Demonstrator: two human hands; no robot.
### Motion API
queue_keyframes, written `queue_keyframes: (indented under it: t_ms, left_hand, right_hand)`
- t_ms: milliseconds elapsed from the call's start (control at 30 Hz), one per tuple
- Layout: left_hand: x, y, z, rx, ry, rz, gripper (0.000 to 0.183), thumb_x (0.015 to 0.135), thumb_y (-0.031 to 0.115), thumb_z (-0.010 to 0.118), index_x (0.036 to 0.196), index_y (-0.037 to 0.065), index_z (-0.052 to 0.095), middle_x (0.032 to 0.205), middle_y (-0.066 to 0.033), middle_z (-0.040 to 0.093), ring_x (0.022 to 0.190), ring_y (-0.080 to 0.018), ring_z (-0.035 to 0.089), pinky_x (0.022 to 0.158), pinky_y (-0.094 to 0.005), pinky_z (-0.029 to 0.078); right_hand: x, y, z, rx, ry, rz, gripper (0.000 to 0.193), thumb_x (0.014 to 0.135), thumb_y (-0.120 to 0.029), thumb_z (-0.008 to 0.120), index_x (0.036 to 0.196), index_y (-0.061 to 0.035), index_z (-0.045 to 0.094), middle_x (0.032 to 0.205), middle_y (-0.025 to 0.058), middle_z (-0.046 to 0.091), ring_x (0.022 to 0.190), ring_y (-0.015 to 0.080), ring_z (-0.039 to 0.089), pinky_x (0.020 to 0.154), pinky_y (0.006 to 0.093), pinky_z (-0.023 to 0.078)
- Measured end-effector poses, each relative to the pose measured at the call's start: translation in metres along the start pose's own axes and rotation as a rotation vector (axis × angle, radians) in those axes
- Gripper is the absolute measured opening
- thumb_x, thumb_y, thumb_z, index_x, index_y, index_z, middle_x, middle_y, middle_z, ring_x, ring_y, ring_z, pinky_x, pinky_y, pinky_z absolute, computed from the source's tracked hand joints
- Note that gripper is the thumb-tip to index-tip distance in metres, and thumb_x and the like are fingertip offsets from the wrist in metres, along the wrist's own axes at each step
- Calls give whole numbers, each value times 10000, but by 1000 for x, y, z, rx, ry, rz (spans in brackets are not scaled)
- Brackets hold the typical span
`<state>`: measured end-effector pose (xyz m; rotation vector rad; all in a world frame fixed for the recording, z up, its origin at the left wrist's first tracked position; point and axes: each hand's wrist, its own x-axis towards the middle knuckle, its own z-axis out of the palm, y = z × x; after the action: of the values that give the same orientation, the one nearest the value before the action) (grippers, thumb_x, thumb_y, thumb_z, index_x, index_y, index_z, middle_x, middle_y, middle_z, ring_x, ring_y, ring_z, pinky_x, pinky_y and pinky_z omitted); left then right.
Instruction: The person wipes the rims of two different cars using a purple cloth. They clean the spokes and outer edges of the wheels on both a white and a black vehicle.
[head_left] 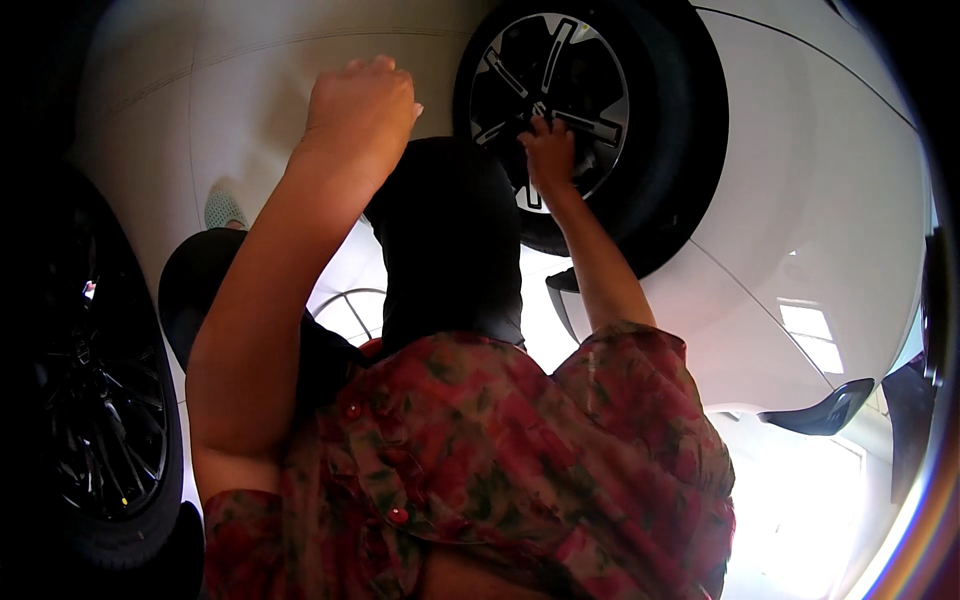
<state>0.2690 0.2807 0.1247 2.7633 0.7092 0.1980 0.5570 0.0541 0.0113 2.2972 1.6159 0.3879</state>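
Observation:
My right hand (551,160) reaches to the wheel (609,130) of a white car, its fingers bent and a little apart near the hub. I cannot tell whether the fingertips touch it. The wheel has a black tire (690,130) and a black and silver rim with several spokes. My left hand (362,95) is raised to the left of the wheel, above my knee, with the fingers curled into a fist. A small pale spot shows at its right edge, but the inside of the fist is hidden.
The white car body (800,170) curves along the right. Another dark wheel (110,420) stands close at the left. Pale floor tiles (250,70) lie ahead, and a light green perforated shoe (225,207) shows beside my dark-trousered leg (445,240).

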Motion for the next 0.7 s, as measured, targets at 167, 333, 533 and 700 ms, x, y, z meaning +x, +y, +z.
queue_keyframes:
  t_ms: [167,333,533,700]
  left_hand:
    - [5,17,-2,79,7,4,271,920,322,580,985,72,662,995,-84,625,937,-271,623,744,-389,507]
    - [7,15,3,45,-14,32,262,909,311,594,959,63,663,968,-102,629,927,-294,623,746,-399,504]
    - [3,15,-5,-16,-80,-29,248,901,288,606,935,47,655,924,-118,628,913,-310,620,770,-409,496]
    - [-1,11,-7,0,-86,-4,244,903,294,605,927,56,649,982,-111,617,947,-292,611,795,-410,485]
  right_hand:
    - [34,37,-63,-115,267,114,167,747,-113,642,895,-154,708,1244,82,548,1071,338,510,843,475,430]
    - [70,21,-64,-259,-120,285,187,790,-102,627,962,-149,684,1247,98,538,1103,362,503,821,479,459]
    - [105,52,-1,207,233,464,389,839,-22,576,1208,-138,536,1289,186,436,1044,425,533,774,516,519]
    - [119,58,19,393,210,706,472,872,-29,572,1312,-79,407,1290,273,411,987,463,553,720,534,529]
